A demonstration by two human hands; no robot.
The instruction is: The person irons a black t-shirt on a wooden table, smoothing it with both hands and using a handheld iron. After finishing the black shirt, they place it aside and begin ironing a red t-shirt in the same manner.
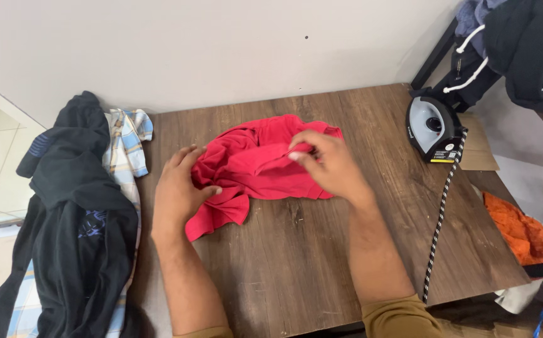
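Left hand (177,188) lies flat on the crumpled red shirt (253,166) mid-worktop (296,250), pinning it, while right hand (324,163) pinches a fold, perhaps the collar, with the iron (433,128) standing well clear.

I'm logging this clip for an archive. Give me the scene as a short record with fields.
surface: dark wooden table
left hand: pressing on red garment, thumb on the cloth
right hand: pinching a fold of the red garment
table's left edge: black garment over plaid shirt
table's right end: iron standing upright, braided cord trailing down
lower right: orange cloth
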